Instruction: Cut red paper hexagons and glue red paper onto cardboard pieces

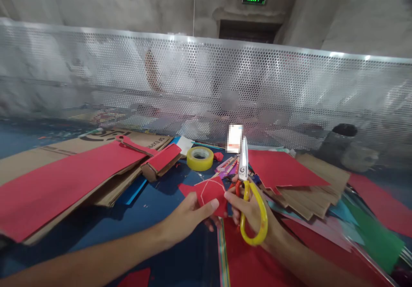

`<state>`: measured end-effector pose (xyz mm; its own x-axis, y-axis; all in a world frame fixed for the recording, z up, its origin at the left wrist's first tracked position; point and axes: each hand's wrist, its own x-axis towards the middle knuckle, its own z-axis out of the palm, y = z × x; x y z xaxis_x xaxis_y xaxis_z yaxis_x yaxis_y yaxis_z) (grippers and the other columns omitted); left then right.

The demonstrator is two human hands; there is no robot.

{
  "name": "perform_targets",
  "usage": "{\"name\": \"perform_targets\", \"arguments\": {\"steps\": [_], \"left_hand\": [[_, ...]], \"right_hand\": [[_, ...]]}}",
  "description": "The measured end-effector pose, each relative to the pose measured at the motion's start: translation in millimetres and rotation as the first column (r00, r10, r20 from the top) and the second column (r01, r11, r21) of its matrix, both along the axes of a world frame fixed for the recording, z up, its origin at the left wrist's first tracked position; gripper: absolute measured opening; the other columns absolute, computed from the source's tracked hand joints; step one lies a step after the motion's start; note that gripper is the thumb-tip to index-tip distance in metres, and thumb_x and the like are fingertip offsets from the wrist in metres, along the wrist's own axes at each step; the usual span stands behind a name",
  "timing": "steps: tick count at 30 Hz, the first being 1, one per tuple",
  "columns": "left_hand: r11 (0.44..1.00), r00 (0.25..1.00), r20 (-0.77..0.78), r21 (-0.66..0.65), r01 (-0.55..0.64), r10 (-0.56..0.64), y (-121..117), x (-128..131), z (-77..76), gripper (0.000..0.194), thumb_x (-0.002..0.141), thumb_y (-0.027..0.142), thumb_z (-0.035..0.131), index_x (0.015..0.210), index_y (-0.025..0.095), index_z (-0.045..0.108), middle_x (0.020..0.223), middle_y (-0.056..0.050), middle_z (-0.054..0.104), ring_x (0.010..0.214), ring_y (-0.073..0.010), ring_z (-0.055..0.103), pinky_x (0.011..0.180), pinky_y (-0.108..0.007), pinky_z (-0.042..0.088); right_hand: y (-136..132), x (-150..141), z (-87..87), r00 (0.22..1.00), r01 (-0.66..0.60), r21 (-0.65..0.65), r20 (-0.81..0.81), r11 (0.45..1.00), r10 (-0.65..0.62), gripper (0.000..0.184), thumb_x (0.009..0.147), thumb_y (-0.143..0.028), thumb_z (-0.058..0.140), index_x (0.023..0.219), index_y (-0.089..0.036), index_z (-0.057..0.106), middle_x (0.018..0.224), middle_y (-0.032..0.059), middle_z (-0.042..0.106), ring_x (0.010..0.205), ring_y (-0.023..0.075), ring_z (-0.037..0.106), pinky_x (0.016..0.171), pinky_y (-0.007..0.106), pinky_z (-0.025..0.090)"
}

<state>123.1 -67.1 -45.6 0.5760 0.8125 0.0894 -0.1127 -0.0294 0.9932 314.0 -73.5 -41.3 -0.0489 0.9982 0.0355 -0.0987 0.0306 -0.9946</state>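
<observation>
My left hand (196, 214) pinches a small piece of red paper (213, 189) between thumb and fingers. Pale lines are drawn on the paper, and a pointed corner juts out at its left. Scissors (243, 160) with yellow handles rest in my right hand (247, 207), blades pointing up and away from me. The right thumb and fingertips are at the paper's right edge. Beside the scissors shows a red-orange loop (237, 188); I cannot tell whether it belongs to them. The fingers behind the paper are partly hidden.
Yellow tape roll (199, 158) lies ahead on the dark blue table (183, 252). Red sheets over cardboard (80, 175) spread left; a red sheet (286, 169), brown cardboard (309, 201) and green paper (373, 231) lie right. A perforated metal screen (193, 72) stands behind.
</observation>
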Motion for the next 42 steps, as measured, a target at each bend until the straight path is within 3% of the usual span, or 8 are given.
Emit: {"name": "perform_targets", "arguments": {"steps": [5, 9, 13, 18, 23, 30, 36, 42], "left_hand": [[0.980, 0.979, -0.041, -0.004, -0.200, 0.200, 5.2, 3.7, 1.9, 0.050, 0.090, 0.064, 0.065, 0.074, 0.016, 0.065, 0.065, -0.005, 0.068, 0.052, -0.0128, 0.059, 0.052, -0.025, 0.046], [0.938, 0.939, 0.031, 0.039, -0.344, 0.343, 21.8, -6.8, 19.0, 0.041, 0.090, 0.054, 0.068, 0.074, 0.017, 0.064, 0.065, -0.005, 0.069, 0.051, -0.0121, 0.057, 0.053, -0.025, 0.046], [0.889, 0.897, 0.073, 0.120, -0.442, 0.436, 35.5, -17.2, 36.5, 0.035, 0.092, 0.047, 0.067, 0.075, 0.016, 0.064, 0.068, -0.006, 0.072, 0.053, -0.0119, 0.058, 0.054, -0.025, 0.045], [0.888, 0.901, 0.067, 0.154, -0.434, 0.429, 42.2, -21.6, 43.3, 0.035, 0.093, 0.047, 0.065, 0.076, 0.017, 0.067, 0.073, -0.006, 0.076, 0.050, -0.0116, 0.060, 0.053, -0.026, 0.046], [0.873, 0.891, 0.050, 0.183, -0.452, 0.451, 44.7, -23.8, 43.8, 0.031, 0.094, 0.043, 0.063, 0.077, 0.017, 0.069, 0.075, -0.007, 0.078, 0.049, -0.0115, 0.059, 0.053, -0.027, 0.048], [0.885, 0.902, 0.036, 0.182, -0.429, 0.430, 47.2, -25.2, 40.8, 0.023, 0.095, 0.040, 0.062, 0.090, 0.018, 0.065, 0.078, -0.006, 0.078, 0.045, -0.0107, 0.060, 0.048, -0.025, 0.042], [0.902, 0.923, 0.007, 0.211, -0.377, 0.384, 43.9, -23.4, 39.4, 0.026, 0.096, 0.041, 0.060, 0.087, 0.017, 0.068, 0.071, -0.006, 0.075, 0.046, -0.0113, 0.060, 0.047, -0.025, 0.042], [0.900, 0.920, 0.031, 0.196, -0.390, 0.392, 37.8, -18.9, 38.7, 0.028, 0.095, 0.043, 0.062, 0.085, 0.018, 0.067, 0.071, -0.005, 0.075, 0.047, -0.0126, 0.061, 0.047, -0.024, 0.044]], "right_hand": [[-6.4, -2.9, 3.5, 0.991, -0.134, -0.028, 0.023, 0.991, 0.135, 0.063, 0.078, -0.066, 0.078, 0.113, -0.023, 0.047, 0.058, -0.0115, 0.051, 0.038, 0.0077, 0.044, 0.038, 0.019, 0.043], [-5.1, 7.0, 7.9, 0.959, -0.282, -0.084, -0.048, 0.956, 0.279, 0.066, 0.078, -0.081, 0.067, 0.106, -0.024, 0.049, 0.072, -0.0085, 0.051, 0.043, 0.0037, 0.037, 0.038, 0.016, 0.039], [-2.2, 26.1, 12.8, 0.901, -0.417, -0.071, 0.104, 0.906, 0.422, 0.061, 0.089, -0.079, 0.056, 0.116, -0.024, 0.052, 0.074, -0.0070, 0.045, 0.049, 0.0042, 0.033, 0.042, 0.014, 0.036], [-3.1, 37.5, 16.3, 0.818, -0.517, -0.049, 0.266, 0.854, 0.510, 0.062, 0.094, -0.079, 0.047, 0.127, -0.026, 0.049, 0.075, -0.0067, 0.043, 0.050, 0.0050, 0.034, 0.043, 0.015, 0.040], [-7.9, 35.5, 17.7, 0.784, -0.525, -0.037, 0.366, 0.850, 0.501, 0.068, 0.093, -0.082, 0.042, 0.131, -0.026, 0.045, 0.072, -0.0072, 0.042, 0.048, 0.0049, 0.036, 0.043, 0.016, 0.038], [-2.9, 40.3, 11.3, 0.777, -0.549, -0.022, 0.353, 0.835, 0.521, 0.074, 0.089, -0.083, 0.051, 0.135, -0.024, 0.045, 0.078, -0.0040, 0.050, 0.047, 0.0045, 0.041, 0.040, 0.017, 0.037], [13.4, 39.7, -4.8, 0.749, -0.579, -0.138, 0.301, 0.804, 0.591, 0.078, 0.084, -0.085, 0.055, 0.132, -0.025, 0.044, 0.075, -0.0070, 0.048, 0.041, 0.0023, 0.035, 0.035, 0.015, 0.034], [8.5, 38.8, 1.4, 0.756, -0.591, -0.093, 0.284, 0.801, 0.590, 0.074, 0.084, -0.088, 0.051, 0.122, -0.025, 0.048, 0.074, -0.0071, 0.048, 0.043, 0.0029, 0.034, 0.036, 0.015, 0.032]]}}
